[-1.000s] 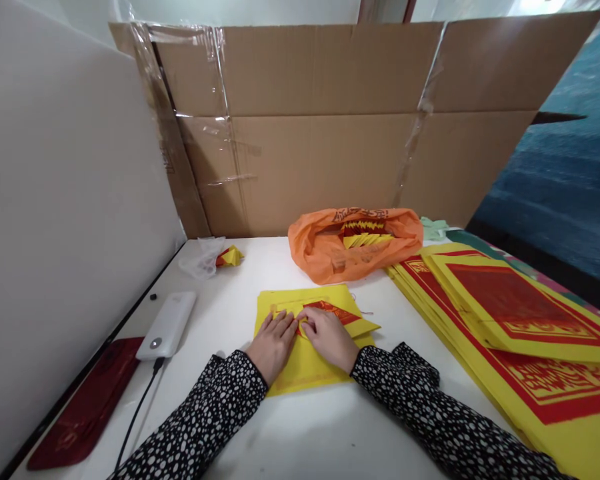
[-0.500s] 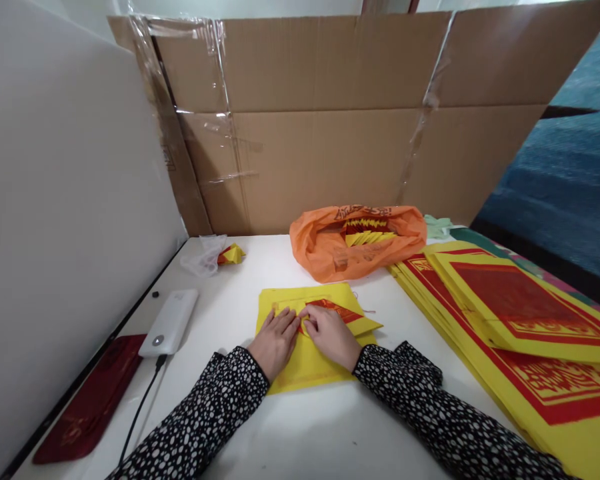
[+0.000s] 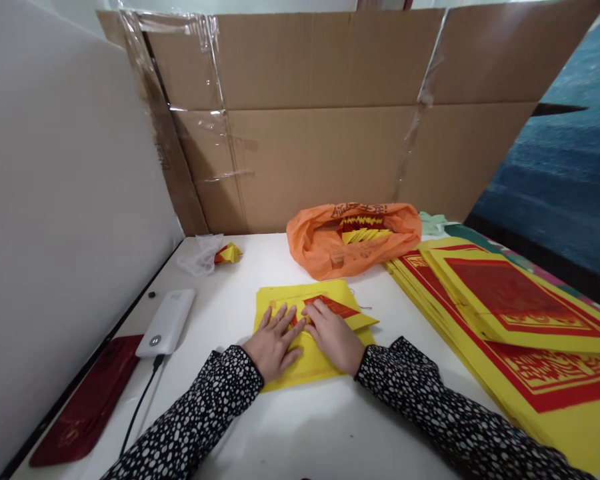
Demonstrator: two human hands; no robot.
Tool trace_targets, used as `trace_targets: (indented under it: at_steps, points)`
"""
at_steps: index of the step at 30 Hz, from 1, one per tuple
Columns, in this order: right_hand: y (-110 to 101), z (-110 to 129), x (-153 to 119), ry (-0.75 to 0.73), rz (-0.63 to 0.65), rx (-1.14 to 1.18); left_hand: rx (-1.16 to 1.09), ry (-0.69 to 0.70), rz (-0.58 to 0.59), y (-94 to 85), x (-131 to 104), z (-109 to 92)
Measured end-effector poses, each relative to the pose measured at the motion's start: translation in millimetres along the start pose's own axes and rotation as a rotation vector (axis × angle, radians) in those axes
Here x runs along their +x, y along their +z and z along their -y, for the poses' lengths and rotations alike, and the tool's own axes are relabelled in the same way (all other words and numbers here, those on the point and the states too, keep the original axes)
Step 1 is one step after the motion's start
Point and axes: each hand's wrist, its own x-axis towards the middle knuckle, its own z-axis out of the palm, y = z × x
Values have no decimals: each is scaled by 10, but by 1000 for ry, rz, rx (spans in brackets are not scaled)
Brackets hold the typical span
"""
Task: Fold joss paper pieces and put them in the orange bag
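Note:
My left hand lies flat with its fingers spread on yellow paper sheets, its fingertips on a folded part near the middle. Close beside it, my right hand has its fingers bent and close together on a folded red-and-yellow paper, whose pointed end sticks out to the right. The thumb's contact with the paper is hidden under the hand. Both hands meet at the fold, with the fingertips almost touching.
Behind the sheets, an orange plastic bag holds several folded papers. Stacked red-and-yellow papers lie at right. A clear bag with a folded paper piece, a white power bank and a dark red phone are at left. Cardboard stands behind.
My left hand's fingers and thumb have spread wider, reaching over the fold. My right hand's fingers have slid slightly on the folded paper. The view has shifted a little.

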Motion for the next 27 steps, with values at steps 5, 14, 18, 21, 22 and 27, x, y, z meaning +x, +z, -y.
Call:
trace_targets:
  at_steps: [5, 14, 18, 21, 22, 27]
  points:
    - [-73, 9, -370, -143, 47, -172, 25, 60, 44, -36, -44, -9]
    - [-478, 61, -491, -235, 65, -127, 46, 72, 149, -148, 3, 5]
    - [-789, -207, -205, 0, -97, -65, 19, -39, 222, -294, 285, 40]
    - [-708, -465, -85, 162, 64, -145, -59, -186, 199, -360, 531, 119]
    - [-641, -530, -72, 185, 75, -140, -106, -220, 186, -364, 589, 149]
    - [-447, -592, -69, 246, 18, -58, -319, -296, 73, -380, 688, 231]
